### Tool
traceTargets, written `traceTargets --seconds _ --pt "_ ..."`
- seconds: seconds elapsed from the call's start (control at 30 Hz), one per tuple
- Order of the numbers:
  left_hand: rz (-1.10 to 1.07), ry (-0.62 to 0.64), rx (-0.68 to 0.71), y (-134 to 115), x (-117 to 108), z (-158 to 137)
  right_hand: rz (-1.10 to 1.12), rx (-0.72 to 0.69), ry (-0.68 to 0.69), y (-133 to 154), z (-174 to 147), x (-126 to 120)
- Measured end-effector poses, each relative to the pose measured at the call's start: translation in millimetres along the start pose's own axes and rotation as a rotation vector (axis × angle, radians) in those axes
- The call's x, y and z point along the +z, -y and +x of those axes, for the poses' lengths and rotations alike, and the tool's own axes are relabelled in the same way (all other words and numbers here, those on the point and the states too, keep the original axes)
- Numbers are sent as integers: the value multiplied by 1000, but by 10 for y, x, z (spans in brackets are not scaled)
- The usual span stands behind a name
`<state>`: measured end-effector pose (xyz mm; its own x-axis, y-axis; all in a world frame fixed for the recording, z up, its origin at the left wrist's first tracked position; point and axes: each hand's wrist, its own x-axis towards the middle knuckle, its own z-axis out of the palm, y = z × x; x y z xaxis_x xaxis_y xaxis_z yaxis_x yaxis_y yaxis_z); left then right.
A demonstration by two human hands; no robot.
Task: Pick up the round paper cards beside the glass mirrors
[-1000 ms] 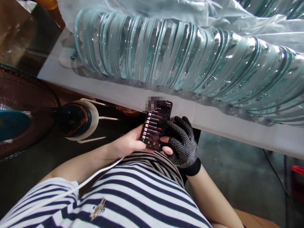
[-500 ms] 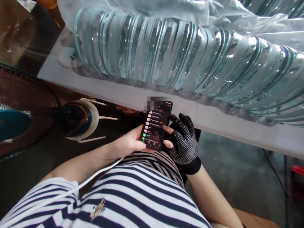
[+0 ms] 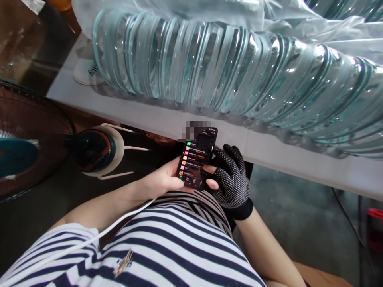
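Note:
My bare left hand point(image 3: 167, 177) is closed around the lower left side of a smartphone point(image 3: 196, 169), its thumb across the bottom corner. The screen is lit with a dark list of rows and small coloured icons. My right hand point(image 3: 231, 177) wears a black glove with white dots; its thumb and index fingertips stick out bare. The index fingertip is over the right part of the screen, and the other fingers are spread apart beside the phone, holding nothing. Beyond the phone, a long row of clear, bluish round plastic pieces point(image 3: 191, 63) lies nested on a white table point(image 3: 143, 117).
A fan point(image 3: 32, 139) stands at the left, by a dark round object point(image 3: 95, 149) on a white-legged stand. Clear plastic sheeting point(image 3: 287, 16) lies behind the row. A white cable point(image 3: 119, 221) crosses my striped shirt. Something red point(image 3: 375, 225) is at the right.
The list on the phone screen has scrolled to different rows. My right index finger has shifted slightly down the screen towards me. My left hand and the phone have stayed put.

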<state>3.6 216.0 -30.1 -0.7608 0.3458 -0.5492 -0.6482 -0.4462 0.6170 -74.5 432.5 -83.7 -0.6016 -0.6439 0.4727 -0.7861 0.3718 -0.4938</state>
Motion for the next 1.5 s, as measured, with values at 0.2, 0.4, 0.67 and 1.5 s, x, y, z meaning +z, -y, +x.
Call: traceTargets --seconds 0.2,0.4,0.67,1.5 --pt "2 5 19 -6 5 -3 -45 30 13 2 -19 -6" --pt "-9 12 0 10 -13 1 4 -6 2 6 -20 -14" --pt "-23 -8 30 45 -38 18 -4 8 17 -7 -14 -4" --pt "11 24 -1 1 -4 5 -42 41 13 15 7 -4"
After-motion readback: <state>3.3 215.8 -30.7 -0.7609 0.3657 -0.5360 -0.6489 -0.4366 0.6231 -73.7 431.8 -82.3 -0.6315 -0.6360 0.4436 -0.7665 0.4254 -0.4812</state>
